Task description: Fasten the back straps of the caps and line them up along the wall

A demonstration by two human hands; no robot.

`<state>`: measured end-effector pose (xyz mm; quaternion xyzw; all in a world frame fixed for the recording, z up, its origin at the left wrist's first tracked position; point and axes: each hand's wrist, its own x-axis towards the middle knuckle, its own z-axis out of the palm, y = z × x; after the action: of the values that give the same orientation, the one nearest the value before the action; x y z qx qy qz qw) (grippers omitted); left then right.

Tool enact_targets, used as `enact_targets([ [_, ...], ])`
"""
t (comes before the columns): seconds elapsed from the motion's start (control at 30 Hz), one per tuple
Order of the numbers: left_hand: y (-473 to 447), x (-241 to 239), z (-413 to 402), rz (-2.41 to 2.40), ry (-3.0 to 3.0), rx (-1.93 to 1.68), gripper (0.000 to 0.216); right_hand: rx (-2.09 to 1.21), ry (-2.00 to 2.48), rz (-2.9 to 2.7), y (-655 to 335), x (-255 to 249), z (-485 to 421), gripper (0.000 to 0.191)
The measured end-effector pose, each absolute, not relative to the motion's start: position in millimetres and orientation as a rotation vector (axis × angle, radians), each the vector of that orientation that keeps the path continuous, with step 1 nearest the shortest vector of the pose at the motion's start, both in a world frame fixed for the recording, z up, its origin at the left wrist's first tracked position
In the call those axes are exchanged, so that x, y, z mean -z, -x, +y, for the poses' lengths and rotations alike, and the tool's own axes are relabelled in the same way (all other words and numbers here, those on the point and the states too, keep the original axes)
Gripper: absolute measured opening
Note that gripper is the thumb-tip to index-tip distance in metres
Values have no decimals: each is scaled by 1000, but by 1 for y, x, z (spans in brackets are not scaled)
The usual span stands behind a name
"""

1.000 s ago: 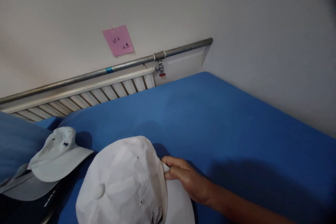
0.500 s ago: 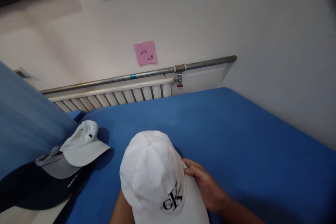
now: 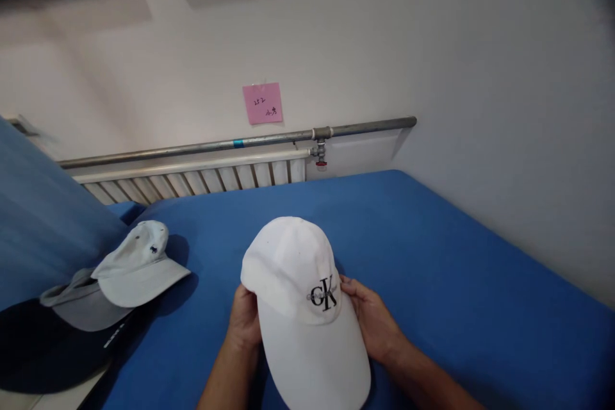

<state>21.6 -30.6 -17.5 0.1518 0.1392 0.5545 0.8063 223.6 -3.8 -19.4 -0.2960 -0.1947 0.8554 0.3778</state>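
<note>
A white baseball cap with black letters on its front is held up over the blue-covered surface, its brim pointing down toward me. My left hand grips the cap's lower left edge, its fingertips hidden under the crown. On the other side, my right hand is closed on the cap where brim and crown meet, with the thumb and fingers along that edge.
At the left lie a pale cap, a grey visor and a black cap or visor, overlapping. A blue curtain hangs beside them. Behind the blue surface run a radiator and a pipe along the wall.
The white cap has turned so its front and brim face me more, and it sits slightly farther away. My left hand has come into view at its left edge.
</note>
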Motion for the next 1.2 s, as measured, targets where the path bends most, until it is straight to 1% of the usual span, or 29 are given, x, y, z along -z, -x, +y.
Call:
enact_targets([
  [0.07, -19, 18, -31, 308, -310, -1224, 22, -2174, 781, -446, -224, 21, -2, 16],
  [0.27, -17, 9, -33, 200, -421, -1339, 23, -2078, 842, -392, -226, 23, 2, 13],
  [0.57, -19, 8, -34, 148, -507, -1226, 34, -2090, 819, -427, -228, 27, 5, 14],
  [0.77, -20, 8, -35, 147, -491, -1205, 33, -2086, 815, -394, -227, 25, 6, 12],
  [0.87, -22, 9, -38, 249, -476, -1182, 29, -2076, 856, -390, -227, 25, 5, 11],
  [1.03, -31, 7, -43, 506, -460, -1260, 20, -2077, 850, -421, -227, 24, 5, 14],
  [1.2, -33, 2, -43, 569, -440, -1274, 18, -2092, 849, -425, -227, 19, 7, 12],
])
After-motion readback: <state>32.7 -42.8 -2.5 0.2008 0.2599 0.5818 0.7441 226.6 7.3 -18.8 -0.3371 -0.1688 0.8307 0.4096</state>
